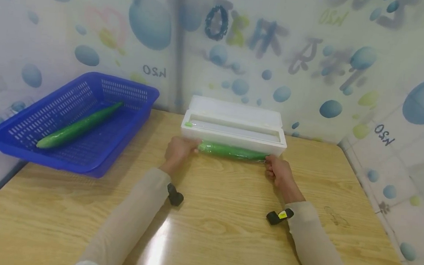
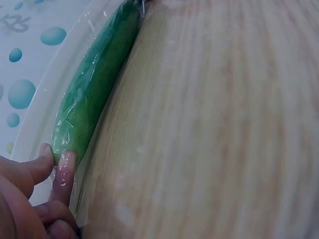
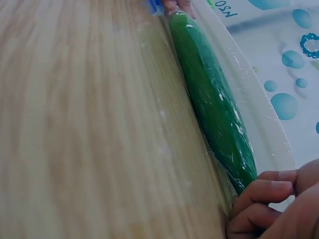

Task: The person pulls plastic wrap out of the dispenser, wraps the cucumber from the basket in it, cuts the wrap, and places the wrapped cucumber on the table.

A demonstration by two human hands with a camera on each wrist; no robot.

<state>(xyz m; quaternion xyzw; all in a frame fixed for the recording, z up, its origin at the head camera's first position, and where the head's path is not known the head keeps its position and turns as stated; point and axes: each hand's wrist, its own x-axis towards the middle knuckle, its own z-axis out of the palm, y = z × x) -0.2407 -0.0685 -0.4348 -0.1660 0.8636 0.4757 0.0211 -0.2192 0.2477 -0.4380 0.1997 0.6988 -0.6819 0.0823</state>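
Observation:
A green cucumber (image 1: 233, 151) covered in clear cling film lies across the table, along the front of a long white box. At its pale left end, my left hand (image 1: 182, 150) pinches the film and the cucumber tip between thumb and forefinger; film clings over the forefinger (image 2: 65, 172) in the left wrist view. My right hand (image 1: 278, 170) has curled fingers and pinches the film at the darker right end, close to the tip, as the right wrist view also shows. The white box (image 1: 233, 140), its lid raised at the back, has a small green piece (image 1: 188, 124) at its left.
A blue perforated basket (image 1: 95, 166) stands at the left of the wooden table (image 1: 209, 222), with another cucumber (image 1: 79, 127) inside it. Behind the box rises a wall (image 1: 240, 48) printed with blue bubbles; a similar wall borders the right side.

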